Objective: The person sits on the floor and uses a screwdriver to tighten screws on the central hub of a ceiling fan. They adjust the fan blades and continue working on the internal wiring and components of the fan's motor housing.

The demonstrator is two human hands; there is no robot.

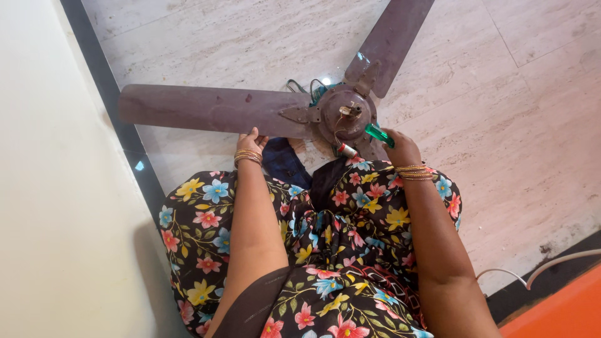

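A brown ceiling fan (pixel 341 112) lies on the pale marble floor in front of my knees, its motor hub facing up with wires showing. One long blade (pixel 200 109) reaches left, another (pixel 391 40) runs up to the right. My left hand (pixel 251 141) grips the near edge of the left blade. My right hand (pixel 399 145) holds a screwdriver with a green handle (pixel 379 135), its tip pointing at the hub. A small silver cylinder with a red band (pixel 345 150) sits at the hub's near edge.
A cream wall (pixel 56 188) with a dark skirting strip (pixel 109 94) runs along the left. My flowered dress (pixel 325 250) covers my lap. A white cable (pixel 538 272) and an orange surface (pixel 563 313) lie at the bottom right. A dark blue cloth (pixel 285 163) rests under the fan.
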